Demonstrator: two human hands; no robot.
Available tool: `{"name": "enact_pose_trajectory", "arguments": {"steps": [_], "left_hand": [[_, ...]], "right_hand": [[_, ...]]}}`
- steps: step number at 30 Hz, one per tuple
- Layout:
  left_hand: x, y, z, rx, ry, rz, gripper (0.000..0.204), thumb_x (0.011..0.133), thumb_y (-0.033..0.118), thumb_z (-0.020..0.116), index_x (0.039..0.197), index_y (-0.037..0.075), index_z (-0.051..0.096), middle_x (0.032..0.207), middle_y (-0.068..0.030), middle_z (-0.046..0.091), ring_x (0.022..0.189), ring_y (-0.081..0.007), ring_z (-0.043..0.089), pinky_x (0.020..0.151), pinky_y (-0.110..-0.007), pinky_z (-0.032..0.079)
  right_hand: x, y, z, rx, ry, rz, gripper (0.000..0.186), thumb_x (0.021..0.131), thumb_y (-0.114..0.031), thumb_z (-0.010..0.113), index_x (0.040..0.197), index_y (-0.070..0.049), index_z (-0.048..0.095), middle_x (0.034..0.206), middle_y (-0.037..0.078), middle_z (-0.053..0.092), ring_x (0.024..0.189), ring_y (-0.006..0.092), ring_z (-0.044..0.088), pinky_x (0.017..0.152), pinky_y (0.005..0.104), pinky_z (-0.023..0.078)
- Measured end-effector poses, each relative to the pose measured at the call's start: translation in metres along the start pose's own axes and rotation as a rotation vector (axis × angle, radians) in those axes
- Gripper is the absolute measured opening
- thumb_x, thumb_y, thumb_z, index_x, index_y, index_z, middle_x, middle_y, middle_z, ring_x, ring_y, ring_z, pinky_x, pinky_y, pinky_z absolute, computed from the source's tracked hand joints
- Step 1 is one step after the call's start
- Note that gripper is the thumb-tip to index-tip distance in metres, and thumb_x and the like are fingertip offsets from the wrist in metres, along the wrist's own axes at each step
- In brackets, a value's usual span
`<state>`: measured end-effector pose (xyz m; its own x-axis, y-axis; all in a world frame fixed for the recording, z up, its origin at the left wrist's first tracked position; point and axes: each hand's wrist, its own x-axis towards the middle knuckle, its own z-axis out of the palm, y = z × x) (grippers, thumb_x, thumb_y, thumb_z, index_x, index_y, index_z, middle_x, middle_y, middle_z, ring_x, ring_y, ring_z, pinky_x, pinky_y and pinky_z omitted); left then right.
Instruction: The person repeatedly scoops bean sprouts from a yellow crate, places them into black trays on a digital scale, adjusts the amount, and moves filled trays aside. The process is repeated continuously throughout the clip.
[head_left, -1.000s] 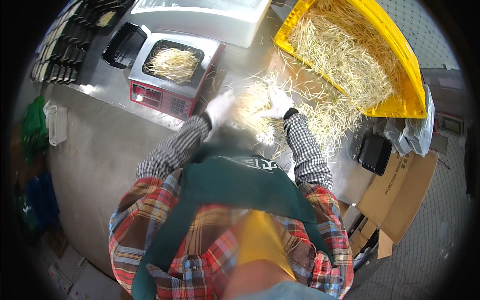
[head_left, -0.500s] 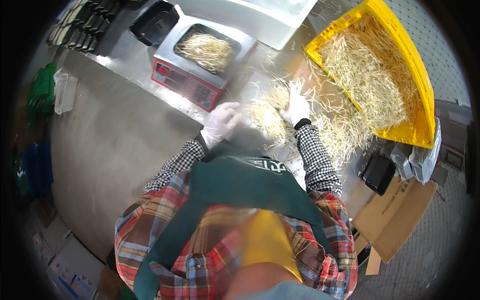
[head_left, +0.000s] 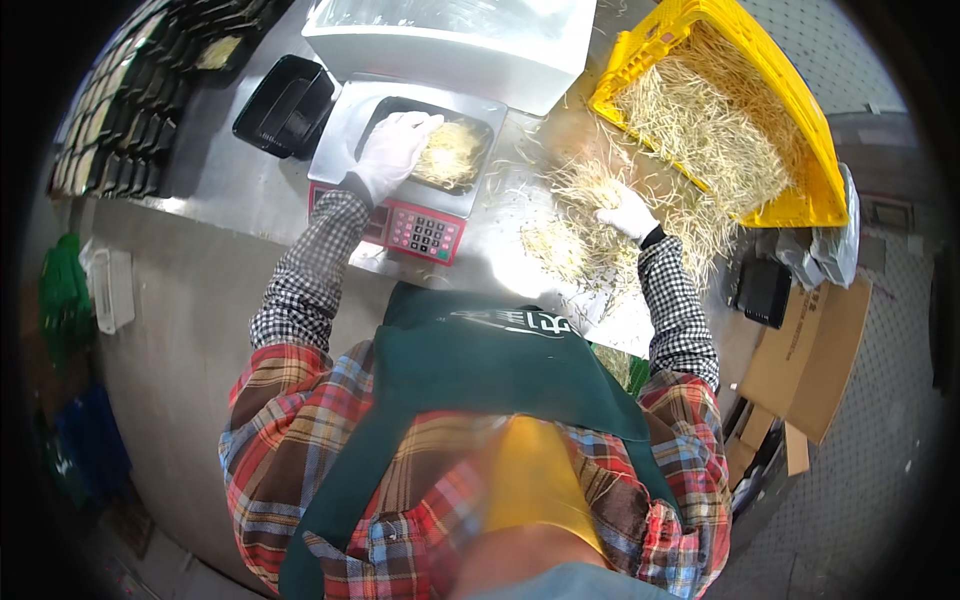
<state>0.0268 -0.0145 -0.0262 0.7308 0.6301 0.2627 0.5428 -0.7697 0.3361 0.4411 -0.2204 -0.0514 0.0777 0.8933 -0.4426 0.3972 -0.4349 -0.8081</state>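
My left hand (head_left: pixel 398 152), in a white glove, lies over a black tray (head_left: pixel 462 187) of bean sprouts (head_left: pixel 450 155). Its fingers are stretched out across the sprouts. Under the tray is the silver pan of a weighing scale (head_left: pixel 424 232) with a red keypad front. To the right, my right hand (head_left: pixel 628 213), also gloved, is closed on a bunch of bean sprouts (head_left: pixel 585 187) at the loose heap on the metal table. Its fingertips are partly hidden among the strands.
A tilted yellow crate (head_left: pixel 830 170) full of sprouts stands at the far right. A white box (head_left: pixel 450 55) is behind the scale. Empty black trays (head_left: pixel 285 105) sit left of it, near stacked filled trays (head_left: pixel 130 110). Cardboard (head_left: pixel 812 350) and another black tray (head_left: pixel 763 292) are at right.
My left hand has moved from in front of the scale up and left onto the sprouts in the tray. My right hand has shifted slightly right within the loose heap. The view has shifted a little.
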Motion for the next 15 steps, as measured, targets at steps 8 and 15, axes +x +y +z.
{"name": "enact_pose_trajectory", "arguments": {"steps": [8,15], "left_hand": [[0.007,-0.048,-0.030,-0.707,0.154,-0.052,0.039,0.102,0.023,0.042,0.132,0.004,0.057,0.125,-0.0138,0.062,0.114,-0.0238,0.059,0.104,-0.036,0.042],[-0.006,-0.042,-0.022,-0.998,0.310,0.005,0.060,0.098,0.025,0.052,0.147,-0.003,0.032,0.148,-0.0183,0.040,0.134,-0.0276,0.043,0.112,-0.039,0.034]], "right_hand": [[-0.009,-0.194,0.036,0.158,-0.172,-0.250,0.086,0.073,-0.023,0.078,0.145,0.000,0.038,0.136,0.011,0.055,0.122,0.0207,0.054,0.104,0.0329,0.043],[0.077,-0.252,0.188,-0.940,0.056,-0.366,0.088,0.069,-0.021,0.076,0.145,-0.006,0.035,0.132,0.021,0.054,0.118,0.0357,0.054,0.100,0.0426,0.046]]}}
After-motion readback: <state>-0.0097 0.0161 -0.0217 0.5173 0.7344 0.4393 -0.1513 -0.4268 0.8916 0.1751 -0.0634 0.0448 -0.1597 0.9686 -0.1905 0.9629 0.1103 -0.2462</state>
